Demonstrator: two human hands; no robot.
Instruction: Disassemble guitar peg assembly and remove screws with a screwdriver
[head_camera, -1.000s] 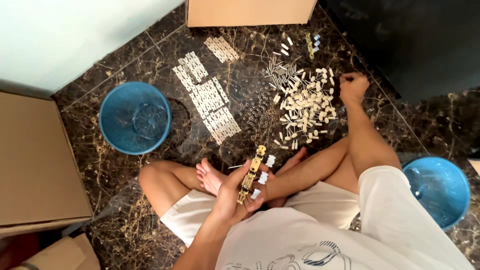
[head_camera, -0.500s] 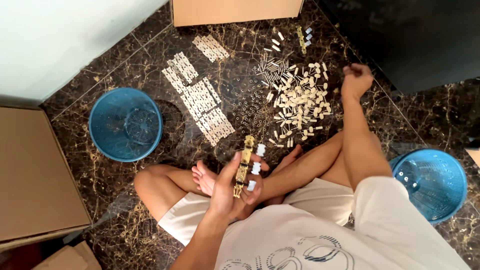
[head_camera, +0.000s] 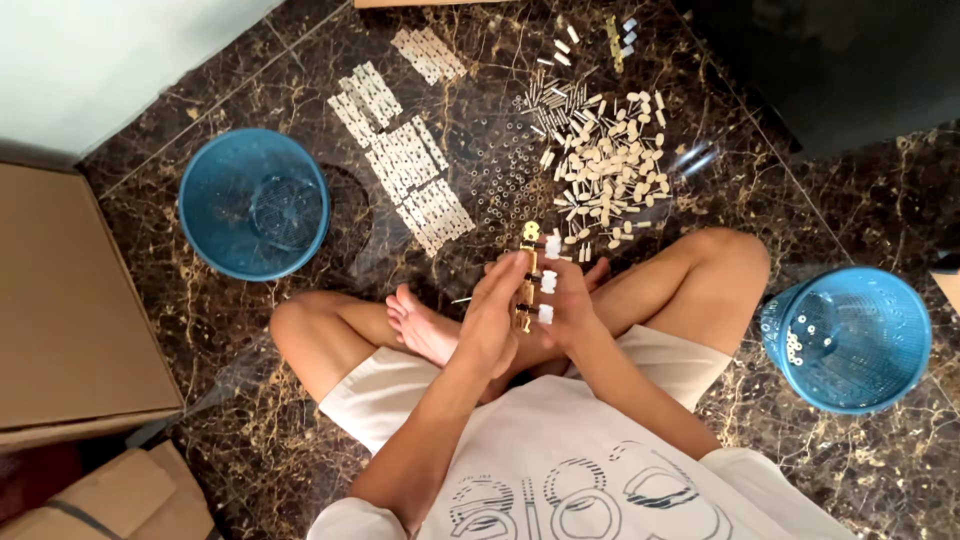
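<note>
I sit cross-legged on a dark marble floor. My left hand (head_camera: 493, 318) grips a narrow gold-coloured strip (head_camera: 527, 262) with white knobs along one side, held upright over my lap. My right hand (head_camera: 570, 305) is up against the same strip from the right, fingers at the white knobs (head_camera: 547, 283). Ahead of my knees lies a heap of small cream-coloured pegs (head_camera: 612, 175), with a patch of tiny rings (head_camera: 500, 180) beside it and rows of flat pale plates (head_camera: 410, 175) to the left.
A blue plastic basket (head_camera: 255, 203) stands at my left, another blue basket (head_camera: 853, 338) with a few small white parts at my right. Cardboard boxes (head_camera: 70, 310) fill the left edge. A dark cabinet (head_camera: 840, 60) rises at the upper right.
My right hand has come back from the heap of pegs to the strip in front of me. The left hand kept hold of the strip.
</note>
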